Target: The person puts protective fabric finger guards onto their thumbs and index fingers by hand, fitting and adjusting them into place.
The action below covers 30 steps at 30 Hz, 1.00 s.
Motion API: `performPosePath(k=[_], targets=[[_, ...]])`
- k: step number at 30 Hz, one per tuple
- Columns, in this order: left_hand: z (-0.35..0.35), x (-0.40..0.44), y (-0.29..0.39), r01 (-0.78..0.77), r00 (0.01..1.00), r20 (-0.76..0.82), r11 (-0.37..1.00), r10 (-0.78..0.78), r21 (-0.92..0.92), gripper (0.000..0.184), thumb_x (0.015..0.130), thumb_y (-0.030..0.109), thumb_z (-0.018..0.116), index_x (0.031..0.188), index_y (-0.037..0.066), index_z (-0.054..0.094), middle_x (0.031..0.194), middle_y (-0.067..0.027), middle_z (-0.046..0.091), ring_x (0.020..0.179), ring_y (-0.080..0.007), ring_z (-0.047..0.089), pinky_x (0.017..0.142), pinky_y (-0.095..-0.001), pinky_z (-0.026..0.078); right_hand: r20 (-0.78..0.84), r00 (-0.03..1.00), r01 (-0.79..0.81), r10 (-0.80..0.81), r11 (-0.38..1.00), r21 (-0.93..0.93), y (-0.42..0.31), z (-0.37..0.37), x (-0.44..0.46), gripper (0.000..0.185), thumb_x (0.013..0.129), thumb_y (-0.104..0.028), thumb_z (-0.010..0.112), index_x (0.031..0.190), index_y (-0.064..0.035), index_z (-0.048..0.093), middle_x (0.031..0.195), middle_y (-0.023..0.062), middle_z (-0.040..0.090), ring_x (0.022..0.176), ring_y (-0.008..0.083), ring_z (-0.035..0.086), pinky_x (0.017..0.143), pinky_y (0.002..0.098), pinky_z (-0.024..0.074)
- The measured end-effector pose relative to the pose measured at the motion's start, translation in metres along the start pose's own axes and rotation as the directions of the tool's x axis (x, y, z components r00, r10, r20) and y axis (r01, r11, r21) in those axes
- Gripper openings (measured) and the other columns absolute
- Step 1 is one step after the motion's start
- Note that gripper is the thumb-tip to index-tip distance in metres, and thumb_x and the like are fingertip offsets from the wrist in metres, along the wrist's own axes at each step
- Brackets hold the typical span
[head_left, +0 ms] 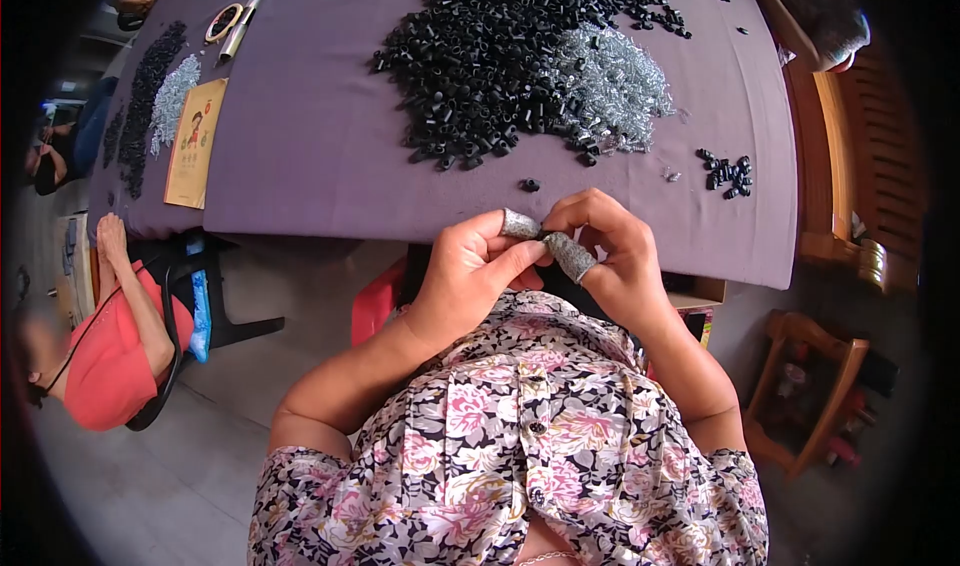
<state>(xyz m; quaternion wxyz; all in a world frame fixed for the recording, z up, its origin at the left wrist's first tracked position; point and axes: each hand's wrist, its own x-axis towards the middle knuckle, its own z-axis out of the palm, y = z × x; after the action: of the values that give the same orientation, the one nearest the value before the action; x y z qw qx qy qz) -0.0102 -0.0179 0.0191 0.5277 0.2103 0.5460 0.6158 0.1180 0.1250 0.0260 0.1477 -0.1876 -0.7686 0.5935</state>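
Fingertips of the left hand (462, 271) and right hand (625, 251) meet at the near edge of the tabletop (300, 116), and between them I make out a dark piece (543, 235), mostly covered by the fingers. Both hands pinch it, thumbs and forefingers drawn close; I can't tell whether it is one part or two. Going by the black pieces (470, 76) heaped beyond, I judge it near weightless and stiff, probably hard plastic that gives little under a squeeze. The shiny, rounded walls look slippery, so I'd expect it to roll or shoot out of a careless hold. The grey wraps (572, 257) on the left forefinger and right thumb should add some grip. I would take it across its side wall, one hand near each end, pads flat and rims free. The clear bits (620, 96) beside the heap look thinner, and I'd treat those as more fragile. A loose piece (529, 185) just ahead looks easy to pinch from above.
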Motion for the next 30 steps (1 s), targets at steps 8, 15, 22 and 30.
performPosePath(k=[8, 15, 22, 30], targets=[[0.002, 0.005, -0.008, -0.035, 0.999, -0.013, 0.995, 0.034, -0.090, 0.014, 0.097, 0.010, 0.057, 0.104, -0.002, 0.059, 0.089, -0.0060, 0.069, 0.073, -0.0082, 0.065, 0.066, -0.0217, 0.054, -0.014, 0.998, 0.054, -0.055, 0.996, -0.072, -0.013, -0.002, -0.009, 0.038, 0.073, 0.018, 0.058, 0.107, 0.0040, 0.066, 0.107, 0.0100, 0.063, 0.092, 0.0183, 0.065, 0.070, 0.0260, 0.0514], [0.006, 0.006, -0.016, -0.040, 0.999, -0.036, 0.991, 0.036, -0.125, 0.014, 0.097, 0.011, 0.056, 0.103, -0.001, 0.060, 0.090, -0.0055, 0.069, 0.073, -0.0088, 0.065, 0.067, -0.0225, 0.054, -0.059, 0.993, 0.092, -0.103, 0.983, -0.158, -0.014, 0.007, -0.018, 0.042, 0.071, 0.016, 0.062, 0.111, 0.0034, 0.065, 0.109, 0.0129, 0.063, 0.098, 0.0257, 0.066, 0.081, 0.0325, 0.0549], [0.006, 0.011, -0.019, -0.016, 1.000, -0.023, 0.965, 0.010, -0.263, 0.021, 0.098, 0.013, 0.051, 0.110, 0.001, 0.061, 0.098, -0.0056, 0.067, 0.089, -0.0125, 0.065, 0.078, -0.0280, 0.055, -0.061, 0.967, 0.198, -0.248, 0.880, -0.432, -0.009, 0.012, -0.008, 0.053, 0.066, 0.004, 0.072, 0.117, -0.0039, 0.063, 0.111, 0.0138, 0.063, 0.098, 0.0343, 0.062, 0.082, 0.0399, 0.0532], [0.002, 0.010, -0.016, 0.062, 0.997, -0.024, 0.897, -0.080, -0.438, 0.020, 0.097, 0.013, 0.051, 0.110, 0.004, 0.062, 0.101, -0.0037, 0.065, 0.095, -0.0145, 0.064, 0.085, -0.0343, 0.055, 0.020, 0.925, 0.308, -0.379, 0.720, -0.622, 0.001, 0.026, 0.006, 0.059, 0.062, 0.000, 0.071, 0.119, -0.0005, 0.060, 0.109, 0.0149, 0.063, 0.096, 0.0324, 0.062, 0.080, 0.0408, 0.0531]])
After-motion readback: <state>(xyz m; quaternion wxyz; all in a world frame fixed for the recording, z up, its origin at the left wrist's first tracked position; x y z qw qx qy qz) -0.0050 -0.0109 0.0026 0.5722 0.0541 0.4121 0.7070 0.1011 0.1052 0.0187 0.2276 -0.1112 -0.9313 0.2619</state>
